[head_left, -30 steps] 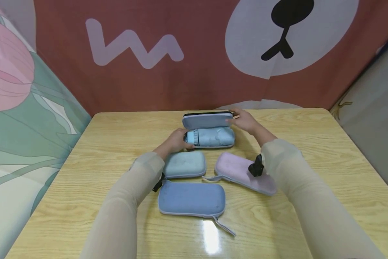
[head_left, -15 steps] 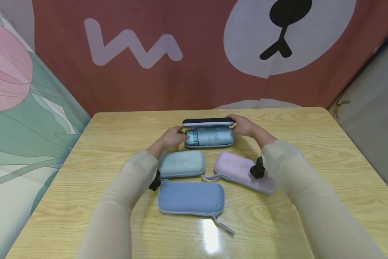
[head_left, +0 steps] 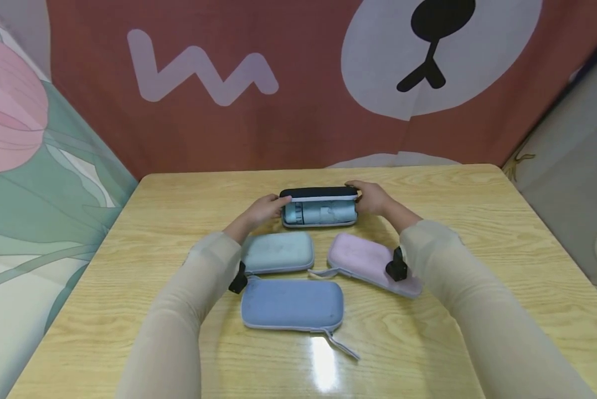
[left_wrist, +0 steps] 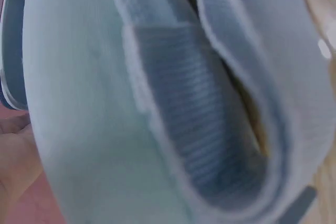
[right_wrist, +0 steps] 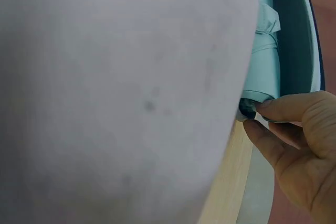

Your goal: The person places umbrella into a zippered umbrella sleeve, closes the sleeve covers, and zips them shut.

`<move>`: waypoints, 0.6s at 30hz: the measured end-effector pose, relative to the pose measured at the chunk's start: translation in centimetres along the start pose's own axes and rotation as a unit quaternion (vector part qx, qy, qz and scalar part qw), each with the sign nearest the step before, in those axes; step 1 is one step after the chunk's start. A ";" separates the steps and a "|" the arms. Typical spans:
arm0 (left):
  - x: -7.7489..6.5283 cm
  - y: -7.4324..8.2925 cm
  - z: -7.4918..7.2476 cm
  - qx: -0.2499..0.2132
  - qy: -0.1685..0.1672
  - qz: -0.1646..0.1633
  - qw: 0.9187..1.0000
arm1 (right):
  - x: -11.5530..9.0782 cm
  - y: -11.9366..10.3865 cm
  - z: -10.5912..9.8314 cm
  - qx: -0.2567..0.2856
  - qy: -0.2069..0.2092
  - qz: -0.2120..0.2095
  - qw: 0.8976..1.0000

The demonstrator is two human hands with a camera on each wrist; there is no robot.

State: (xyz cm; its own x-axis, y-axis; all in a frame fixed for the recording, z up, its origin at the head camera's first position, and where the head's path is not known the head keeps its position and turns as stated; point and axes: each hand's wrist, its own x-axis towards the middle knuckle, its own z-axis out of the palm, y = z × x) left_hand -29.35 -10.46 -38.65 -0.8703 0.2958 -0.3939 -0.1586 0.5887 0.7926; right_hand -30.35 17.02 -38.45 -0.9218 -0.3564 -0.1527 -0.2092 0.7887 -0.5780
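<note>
At the back of the table, a black-topped zip case [head_left: 318, 193] has its lid partly lowered over a folded light blue compact umbrella [head_left: 328, 211]. My left hand [head_left: 258, 211] grips the case's left end, thumb over the lid's front corner. The right hand [head_left: 378, 202] holds the opposite end, one finger on top of the lid. In the right wrist view, its thumb and forefinger [right_wrist: 265, 142] pinch at the case edge beside the umbrella's end [right_wrist: 262, 69]. The left wrist view shows only part of the left hand [left_wrist: 18, 156]; its fingertips are hidden there.
Nearer me lie a closed mint case [head_left: 278, 252], a lilac case [head_left: 365, 260] under the right wrist, and a blue case [head_left: 293, 303] with a strap. The wooden table [head_left: 189, 194] ends at a printed cloth [head_left: 219, 133] behind.
The lid has tilted forward and down, hiding more of the umbrella. My left hand has shifted from the umbrella's end up to the lid's left corner; the right hand has followed the lid down.
</note>
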 end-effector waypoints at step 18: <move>-0.1 0.6 0.3 0.040 0.032 -0.011 0.999 | -0.9 -0.7 -0.1 0.106 -0.053 0.032 0.992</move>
State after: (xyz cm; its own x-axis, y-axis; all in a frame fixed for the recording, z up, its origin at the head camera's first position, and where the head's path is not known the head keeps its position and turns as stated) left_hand -29.23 -9.95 -38.25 -0.8952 0.2350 -0.3786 -0.1431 0.6530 0.7437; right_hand -29.44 16.81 -37.77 -0.8891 -0.3687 -0.2711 -0.0682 0.6925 -0.7182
